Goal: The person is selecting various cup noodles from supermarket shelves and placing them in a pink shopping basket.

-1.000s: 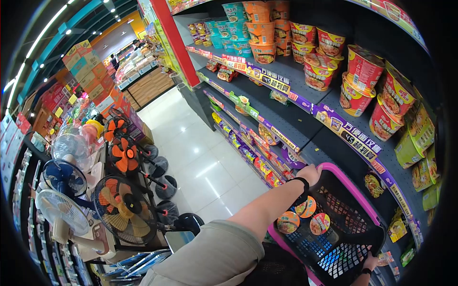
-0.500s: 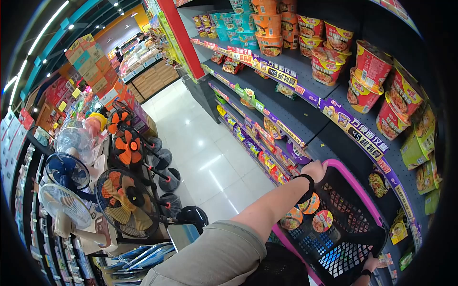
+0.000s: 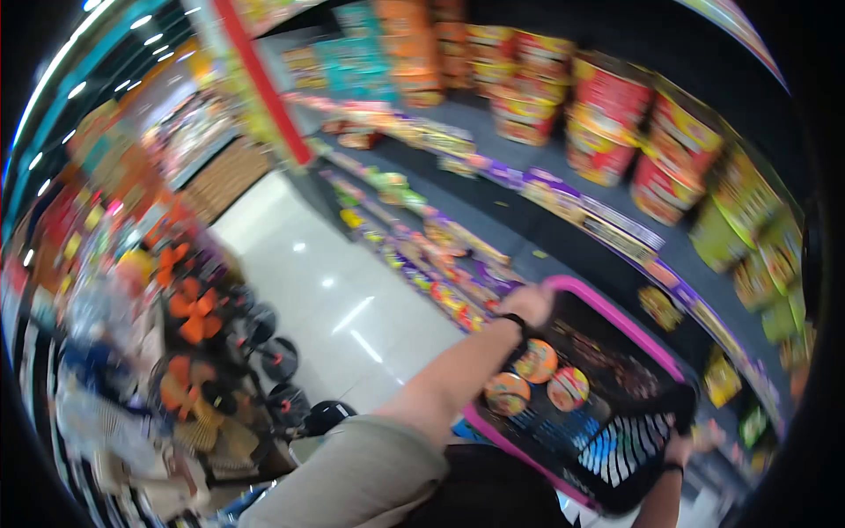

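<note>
A black mesh basket (image 3: 607,330) with a pink rim is tilted at the lower right. My left hand (image 3: 528,306) is closed on the upper left corner of its rim, with a black band on the wrist. At the basket's right end, my right hand (image 3: 679,447) is closed on the dark edge; its fingers are blurred. Inside the basket lie an orange-lidded noodle cup (image 3: 536,361), another orange one (image 3: 508,393) and a red-lidded cup (image 3: 568,388).
Stacked red noodle cups (image 3: 603,119) and green cups (image 3: 726,224) stand on the shelf (image 3: 493,189) beyond the basket. Lower shelves hold bagged goods. Electric fans (image 3: 195,310) stand on the left, across the white tiled floor (image 3: 304,264). Motion blurs much of the view.
The view has turned, so the shelves, fans and floor sit further left in the picture. The basket and both hands appear slightly further left, with both hands still on the basket.
</note>
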The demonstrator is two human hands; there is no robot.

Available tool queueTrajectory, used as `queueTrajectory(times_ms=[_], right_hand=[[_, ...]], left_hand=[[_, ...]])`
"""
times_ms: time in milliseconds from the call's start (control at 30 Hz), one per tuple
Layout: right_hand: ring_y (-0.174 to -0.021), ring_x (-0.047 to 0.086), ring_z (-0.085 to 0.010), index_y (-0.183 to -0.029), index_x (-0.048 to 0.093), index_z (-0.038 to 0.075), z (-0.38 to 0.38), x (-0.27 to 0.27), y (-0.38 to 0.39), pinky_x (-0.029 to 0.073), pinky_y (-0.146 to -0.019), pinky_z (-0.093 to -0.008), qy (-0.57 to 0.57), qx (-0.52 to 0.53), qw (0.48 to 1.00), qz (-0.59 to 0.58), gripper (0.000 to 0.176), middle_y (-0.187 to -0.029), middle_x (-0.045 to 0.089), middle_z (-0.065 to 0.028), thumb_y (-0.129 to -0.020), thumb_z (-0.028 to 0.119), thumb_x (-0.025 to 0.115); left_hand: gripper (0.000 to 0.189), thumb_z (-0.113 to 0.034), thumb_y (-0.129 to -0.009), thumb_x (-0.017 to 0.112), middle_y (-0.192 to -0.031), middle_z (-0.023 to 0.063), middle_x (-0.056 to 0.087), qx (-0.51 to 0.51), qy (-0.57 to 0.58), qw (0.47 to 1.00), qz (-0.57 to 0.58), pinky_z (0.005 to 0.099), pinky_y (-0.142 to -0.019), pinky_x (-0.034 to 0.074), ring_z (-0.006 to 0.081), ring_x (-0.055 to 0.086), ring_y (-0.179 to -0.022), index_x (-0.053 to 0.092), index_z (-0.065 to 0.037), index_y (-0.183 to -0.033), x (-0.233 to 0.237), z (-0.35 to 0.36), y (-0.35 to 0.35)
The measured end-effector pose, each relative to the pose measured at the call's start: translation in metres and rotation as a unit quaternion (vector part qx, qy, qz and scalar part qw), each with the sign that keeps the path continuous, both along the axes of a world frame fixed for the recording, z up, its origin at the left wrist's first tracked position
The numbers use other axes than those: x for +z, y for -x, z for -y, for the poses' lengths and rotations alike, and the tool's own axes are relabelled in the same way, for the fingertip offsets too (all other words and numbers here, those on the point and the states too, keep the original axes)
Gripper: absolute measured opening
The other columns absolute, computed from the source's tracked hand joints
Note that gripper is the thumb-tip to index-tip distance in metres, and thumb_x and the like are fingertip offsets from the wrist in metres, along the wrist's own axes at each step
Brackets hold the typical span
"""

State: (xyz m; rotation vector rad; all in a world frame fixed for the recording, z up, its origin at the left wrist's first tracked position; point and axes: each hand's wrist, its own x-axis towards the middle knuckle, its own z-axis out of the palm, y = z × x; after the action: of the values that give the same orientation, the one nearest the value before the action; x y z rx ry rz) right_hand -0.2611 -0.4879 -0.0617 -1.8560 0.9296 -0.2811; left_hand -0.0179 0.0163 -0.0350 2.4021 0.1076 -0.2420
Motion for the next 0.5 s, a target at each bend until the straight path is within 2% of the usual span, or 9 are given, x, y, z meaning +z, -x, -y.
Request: queueTrajectory(times_ms=[33, 67, 100, 133, 167, 200, 233, 267, 500], right_hand=[[-0.095, 0.067, -0.0295, -0.111, 0.064, -0.001, -0.05, 0.07, 0.0, 0.051, -0.08, -0.039, 0.183, 0.081, 0.966, -0.164, 0.04, -0.1, 0.069, -0.0183, -0.085, 0.029, 0.065], [-0.1, 0.063, -0.041, -0.108, 0.064, -0.003, -0.043, 0.064, 0.0, 0.048, -0.085, -0.047, 0.268, 0.044, 0.927, -0.259, 0.057, -0.103, 0.066, -0.0267, -0.082, 0.048, 0.065], [-0.104, 0.062, -0.0421, -0.107, 0.064, -0.004, -0.049, 0.07, -0.001, 0.048, -0.087, -0.0459, 0.246, 0.02, 0.941, -0.232, 0.058, -0.106, 0.066, -0.0271, -0.08, 0.048, 0.066], [-0.104, 0.062, -0.0419, -0.108, 0.064, -0.004, -0.044, 0.068, -0.003, 0.048, -0.088, -0.0458, 0.256, 0.01, 0.931, -0.259, 0.057, -0.107, 0.065, -0.0284, -0.08, 0.046, 0.065], [-0.105, 0.061, -0.0424, -0.107, 0.064, -0.004, -0.059, 0.089, -0.006, 0.048, -0.088, -0.0463, 0.26, 0.023, 0.932, -0.251, 0.057, -0.106, 0.065, -0.0294, -0.08, 0.045, 0.064], [-0.106, 0.06, -0.0433, -0.108, 0.063, -0.005, -0.047, 0.079, -0.003, 0.048, -0.09, -0.0464, 0.25, 0.029, 0.941, -0.225, 0.059, -0.107, 0.064, -0.03, -0.079, 0.047, 0.065], [-0.107, 0.059, -0.0442, -0.108, 0.062, -0.005, -0.041, 0.074, -0.002, 0.047, -0.09, -0.0465, 0.243, 0.026, 0.943, -0.227, 0.06, -0.107, 0.064, -0.0304, -0.078, 0.046, 0.066], [-0.108, 0.058, -0.0436, -0.11, 0.061, -0.006, -0.04, 0.072, 0.002, 0.047, -0.091, -0.0464, 0.252, 0.008, 0.948, -0.197, 0.06, -0.108, 0.063, -0.0302, -0.078, 0.045, 0.067], [-0.105, 0.062, -0.0365, -0.111, 0.061, 0.004, -0.029, 0.06, 0.004, 0.049, -0.091, -0.0429, 0.231, -0.03, 0.934, -0.27, 0.048, -0.108, 0.067, -0.0205, -0.078, 0.038, 0.069]], left_hand=[[0.066, -0.046, -0.1, 0.021, -0.101, 0.0277, 0.065, -0.055, -0.019, 0.998, 0.038, 0.0521, -0.089, 0.048, 0.0423, 0.063, -0.099, 0.067, 0.002, -0.101, 0.031, -0.005, 0.017], [0.061, -0.041, -0.1, 0.022, -0.094, 0.0277, 0.066, -0.112, -0.088, 0.99, 0.018, 0.0535, -0.084, 0.049, 0.0422, 0.064, -0.093, 0.066, 0.001, -0.103, -0.019, -0.007, -0.006], [0.057, -0.039, -0.101, 0.023, -0.093, 0.0267, 0.066, -0.08, -0.071, 0.994, 0.012, 0.0538, -0.082, 0.049, 0.0428, 0.064, -0.09, 0.064, 0.001, -0.103, 0.003, -0.003, 0.0], [0.058, -0.04, -0.1, 0.025, -0.093, 0.0263, 0.066, -0.139, -0.149, 0.964, 0.172, 0.0537, -0.08, 0.05, 0.0432, 0.064, -0.088, 0.063, 0.003, -0.101, -0.047, -0.013, -0.012], [0.062, -0.044, -0.1, 0.024, -0.099, 0.028, 0.065, -0.08, -0.106, 0.989, 0.065, 0.0529, -0.085, 0.048, 0.0447, 0.063, -0.095, 0.061, 0.005, -0.104, 0.009, -0.004, 0.009], [0.067, -0.049, -0.1, 0.024, -0.103, 0.0304, 0.064, -0.003, -0.097, 0.995, -0.021, 0.0518, -0.092, 0.046, 0.0455, 0.06, -0.103, 0.06, 0.007, -0.107, 0.001, -0.001, -0.004], [0.073, -0.055, -0.099, 0.024, -0.108, 0.0322, 0.062, 0.005, -0.075, 0.996, -0.038, 0.0506, -0.096, 0.043, 0.0461, 0.057, -0.109, 0.06, 0.007, -0.11, 0.004, -0.003, -0.007], [0.074, -0.056, -0.098, 0.024, -0.111, 0.0331, 0.061, 0.017, -0.08, 0.997, 0.01, 0.0497, -0.096, 0.043, 0.0456, 0.056, -0.111, 0.061, 0.008, -0.11, 0.007, 0.0, -0.002], [0.076, -0.057, -0.098, 0.026, -0.114, 0.0332, 0.059, -0.011, -0.091, 0.996, 0.013, 0.0469, -0.098, 0.041, 0.045, 0.055, -0.113, 0.059, 0.01, -0.112, 0.002, 0.0, -0.006]])
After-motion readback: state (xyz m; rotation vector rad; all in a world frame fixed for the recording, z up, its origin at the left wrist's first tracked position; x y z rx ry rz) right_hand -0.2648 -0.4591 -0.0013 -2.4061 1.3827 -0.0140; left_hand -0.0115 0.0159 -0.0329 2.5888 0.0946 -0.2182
